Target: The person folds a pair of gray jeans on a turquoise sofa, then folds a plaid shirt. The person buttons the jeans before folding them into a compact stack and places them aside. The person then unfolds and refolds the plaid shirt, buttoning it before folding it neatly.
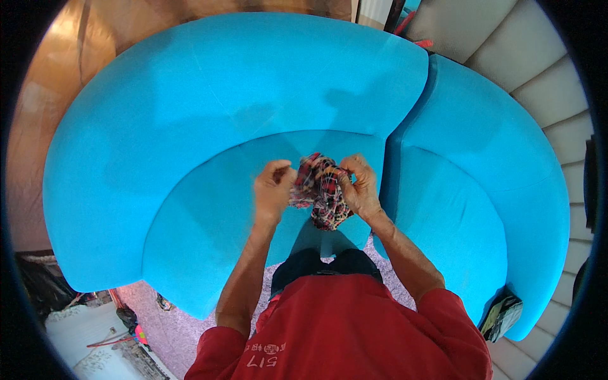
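A crumpled plaid cloth (324,190) in red, black and cream hangs bunched between my hands, above the blue sofa seat. Its folds hide what kind of cloth item it is. My right hand (361,188) pinches its upper right edge between thumb and fingers. At its left side, my left hand (272,190) is slightly blurred, with fingers curled in a pinch at the cloth's edge. The exact grip of the left fingertips is hard to make out.
A curved blue sofa (266,82) wraps around in front of me, with a second blue section (456,196) across a gap at right. A dark patterned packet (501,316) leans by its right end. At lower left lie a white box (85,332) and a black bag (47,282).
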`<state>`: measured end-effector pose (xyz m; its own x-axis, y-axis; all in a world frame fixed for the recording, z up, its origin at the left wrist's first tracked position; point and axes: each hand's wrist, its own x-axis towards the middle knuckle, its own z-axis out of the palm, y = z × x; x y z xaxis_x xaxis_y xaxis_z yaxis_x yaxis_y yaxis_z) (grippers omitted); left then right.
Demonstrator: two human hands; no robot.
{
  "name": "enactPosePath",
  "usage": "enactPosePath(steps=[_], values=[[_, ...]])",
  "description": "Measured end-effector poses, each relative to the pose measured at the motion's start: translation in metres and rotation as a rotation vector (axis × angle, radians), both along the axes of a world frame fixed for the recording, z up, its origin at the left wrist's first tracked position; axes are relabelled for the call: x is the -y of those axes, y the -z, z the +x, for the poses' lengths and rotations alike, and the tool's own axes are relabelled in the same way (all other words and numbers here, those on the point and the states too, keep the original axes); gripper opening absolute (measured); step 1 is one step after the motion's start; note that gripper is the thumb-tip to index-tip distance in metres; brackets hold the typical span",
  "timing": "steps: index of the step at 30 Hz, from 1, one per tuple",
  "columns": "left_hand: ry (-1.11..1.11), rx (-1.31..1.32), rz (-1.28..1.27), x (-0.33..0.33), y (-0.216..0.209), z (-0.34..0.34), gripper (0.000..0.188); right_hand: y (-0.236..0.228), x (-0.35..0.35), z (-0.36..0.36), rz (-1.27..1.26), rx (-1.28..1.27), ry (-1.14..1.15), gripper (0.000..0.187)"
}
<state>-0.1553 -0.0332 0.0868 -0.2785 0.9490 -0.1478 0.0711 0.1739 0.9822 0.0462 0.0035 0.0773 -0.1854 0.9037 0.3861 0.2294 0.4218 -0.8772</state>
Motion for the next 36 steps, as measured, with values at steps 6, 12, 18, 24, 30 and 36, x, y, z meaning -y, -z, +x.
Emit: enactPosePath(steps=[6,12,18,24,30,36], values=[[0.181,-0.320,0.246,0.009,-0.022,0.056,0.037,-0.004,-0.006,0.003,-0.201,-0.066,-0.068,0.012],[0.222,-0.458,0.429,-0.002,-0.017,0.039,0.018,-0.024,-0.008,0.008,-0.670,-0.403,-0.305,0.026],[0.134,-0.069,0.291,-0.005,-0.022,0.034,0.014,-0.027,0.000,0.014,-0.595,-0.192,-0.419,0.026],[0.186,-0.065,0.352,0.005,-0.048,0.038,0.017,0.007,0.021,0.012,-0.522,-0.073,-0.487,0.027],[0.208,-0.011,0.308,0.018,-0.083,0.041,0.018,0.069,0.035,0.010,-0.236,0.241,-0.215,0.028],[0.144,-0.028,0.318,0.023,-0.097,0.025,0.017,0.070,0.045,-0.003,-0.360,-0.087,0.055,0.016]])
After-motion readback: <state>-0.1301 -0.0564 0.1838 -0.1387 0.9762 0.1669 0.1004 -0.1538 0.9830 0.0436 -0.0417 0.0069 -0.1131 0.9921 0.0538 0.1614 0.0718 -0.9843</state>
